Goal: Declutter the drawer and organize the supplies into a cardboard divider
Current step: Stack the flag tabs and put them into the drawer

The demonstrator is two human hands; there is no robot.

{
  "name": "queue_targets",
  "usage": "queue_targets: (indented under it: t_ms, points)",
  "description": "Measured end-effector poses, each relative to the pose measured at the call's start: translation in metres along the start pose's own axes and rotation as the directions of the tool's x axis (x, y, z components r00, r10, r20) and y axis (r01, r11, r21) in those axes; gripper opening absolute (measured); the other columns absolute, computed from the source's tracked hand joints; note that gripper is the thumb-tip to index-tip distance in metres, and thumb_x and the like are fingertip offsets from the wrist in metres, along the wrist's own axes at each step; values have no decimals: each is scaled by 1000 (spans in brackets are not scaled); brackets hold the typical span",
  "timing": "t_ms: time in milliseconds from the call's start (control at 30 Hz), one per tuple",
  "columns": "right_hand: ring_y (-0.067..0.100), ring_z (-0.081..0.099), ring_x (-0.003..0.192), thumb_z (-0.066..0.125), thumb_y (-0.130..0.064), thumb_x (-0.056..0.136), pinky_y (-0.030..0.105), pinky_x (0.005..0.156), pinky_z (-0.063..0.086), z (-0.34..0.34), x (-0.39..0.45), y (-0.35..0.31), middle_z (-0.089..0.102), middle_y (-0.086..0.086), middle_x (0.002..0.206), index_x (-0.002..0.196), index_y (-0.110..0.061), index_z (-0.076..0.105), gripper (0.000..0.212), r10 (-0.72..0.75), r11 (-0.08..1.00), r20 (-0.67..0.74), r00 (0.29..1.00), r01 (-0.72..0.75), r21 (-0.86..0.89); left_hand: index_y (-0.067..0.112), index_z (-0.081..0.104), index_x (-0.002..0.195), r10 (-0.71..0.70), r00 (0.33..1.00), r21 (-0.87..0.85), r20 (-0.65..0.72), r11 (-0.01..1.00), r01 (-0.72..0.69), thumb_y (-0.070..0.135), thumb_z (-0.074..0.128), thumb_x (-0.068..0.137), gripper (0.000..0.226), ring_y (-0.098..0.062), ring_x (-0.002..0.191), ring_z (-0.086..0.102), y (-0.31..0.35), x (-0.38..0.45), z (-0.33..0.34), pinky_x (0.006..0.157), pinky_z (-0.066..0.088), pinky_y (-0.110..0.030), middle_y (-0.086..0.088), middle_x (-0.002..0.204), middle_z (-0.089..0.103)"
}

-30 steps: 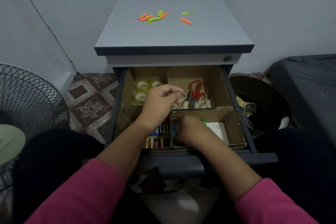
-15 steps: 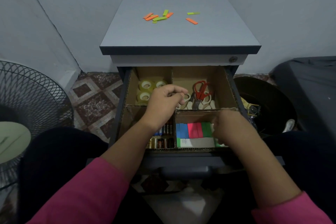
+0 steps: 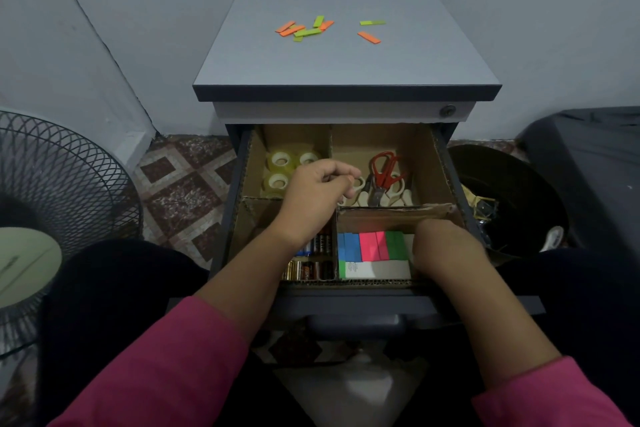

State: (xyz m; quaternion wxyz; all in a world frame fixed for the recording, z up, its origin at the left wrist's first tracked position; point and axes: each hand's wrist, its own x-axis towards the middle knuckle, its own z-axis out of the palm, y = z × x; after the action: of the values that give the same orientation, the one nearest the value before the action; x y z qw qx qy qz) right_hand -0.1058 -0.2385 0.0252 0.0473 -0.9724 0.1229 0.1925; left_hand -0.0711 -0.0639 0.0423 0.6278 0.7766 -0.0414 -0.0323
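Since half a second ago the right hand [image 3: 446, 246] has sunk lower into the front right compartment, while the left hand [image 3: 317, 189] has stayed over the cross of the cardboard divider [image 3: 398, 210].

Left to right. Rear left compartment: rolls of clear tape [image 3: 280, 170], lying flat. Front left compartment: batteries [image 3: 308, 260] in rows, partly hidden under the left forearm. Above the divider's centre the left hand hovers, its fingers [image 3: 341, 172] curled loosely with thumb near forefinger; whether they pinch anything cannot be told. Rear right compartment: scissors [image 3: 381, 180], a red-handled pair lying over pale-handled ones, long axes running front to back, just right of the left fingertips. Front right compartment: sticky flags [image 3: 370, 246] in blue, pink and green bands above a white card, long axis running left to right. The right hand rests at this pad's right end, touching or just beside it; its fingers point down out of sight, so their grip cannot be told.

Loose orange and green flags [image 3: 306, 29] lie scattered on the counter [image 3: 346, 59] above the drawer [image 3: 356, 308], well apart from both hands. Judged from this, they are the supplies left to file, and the front right compartment is their likely place; the left hand lies nearer to them.
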Motion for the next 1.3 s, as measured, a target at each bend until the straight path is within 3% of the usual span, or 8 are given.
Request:
queue_targets:
  t_ms: [167,467,667,900,1000,1133,1233,1300]
  points:
    - [30,60,110,44,-8,93,37,84,49,-3,-3,-1,61,13,119,115,-6,59,27,11,1000,-17,1000,-11,8,11,70,96,1,1000,5,-3,1000,-1,4,54,92,18,6,60,55,-1,0,0,58,42,-8,1,72,65]
    - [28,62,104,49,-9,91,34,75,47,-3,-5,-4,62,10,112,110,-7,60,22,-1,1000,18,1000,1,-13,10,70,96,0,1000,4,3,1000,0,4,54,92,18,3,61,55,-1,0,-1,58,42,-9,0,72,65]
    - [27,60,106,50,-9,91,37,81,49,-8,-6,-4,61,9,114,109,-8,60,21,0,1000,63,998,2,-30,11,70,96,-2,1000,7,8,1000,2,4,54,92,18,6,61,55,0,0,0,58,41,-8,0,73,65]
    - [24,62,95,56,-13,86,33,79,52,-18,-7,1,62,6,98,102,-9,63,18,-10,998,75,997,15,-63,11,70,95,1,1000,10,8,1000,-1,4,54,92,18,7,59,55,0,0,-1,57,41,-7,0,73,64]
    - [19,61,82,59,-18,86,30,71,51,-33,-6,9,61,3,83,93,-11,68,13,-23,999,75,997,20,41,11,70,96,-6,1000,3,6,1000,6,4,55,92,17,7,58,55,-1,0,-1,57,41,-7,0,72,64]
    - [10,61,75,65,-22,88,23,59,46,-44,-11,10,67,-1,81,81,-19,71,10,-129,930,123,984,77,358,9,70,96,-12,1000,-11,7,1000,12,3,54,92,17,6,58,54,0,0,0,57,42,-8,-2,73,64]
    - [16,67,71,67,-11,85,25,53,51,-35,-15,-1,69,4,76,80,-21,65,11,-172,865,145,974,78,496,12,70,93,-13,1000,-15,9,1000,13,3,54,92,18,5,60,55,-1,0,0,57,41,-8,-1,73,64]
    - [23,71,74,66,-1,82,31,59,56,-27,-15,-11,70,9,78,80,-21,60,21,-190,843,178,966,67,534,15,70,91,-12,1000,-17,9,1000,13,4,54,92,19,5,60,55,-2,1,0,58,41,-8,0,73,64]
